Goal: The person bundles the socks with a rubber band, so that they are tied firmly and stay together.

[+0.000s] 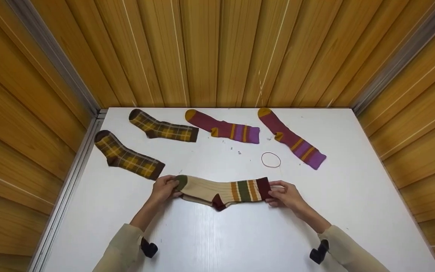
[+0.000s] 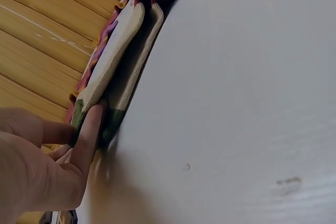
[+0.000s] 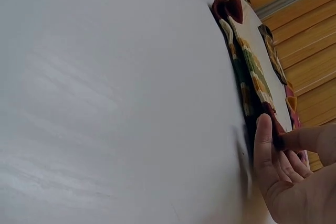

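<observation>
Two cream socks [image 1: 206,187] with green toes, maroon heels and striped cuffs lie one over the other at the front of the white table. My left hand [image 1: 165,187] pinches the green toe [image 2: 79,113] of the upper sock; in the left wrist view a finger reaches between the two layers. At the other end, my right hand [image 1: 286,194] pinches the maroon cuff [image 3: 270,113] between thumb and finger. Both wrist views show a gap between the upper sock and the lower one [image 2: 128,77]. The lower sock is mostly hidden from above.
Behind lie two brown-yellow plaid socks [image 1: 164,130] on the left and two maroon-purple socks [image 1: 221,126] towards the right. A thin red loop [image 1: 270,159] rests on the white table [image 1: 210,241]. Wood-patterned walls [image 1: 202,53] enclose the back and sides.
</observation>
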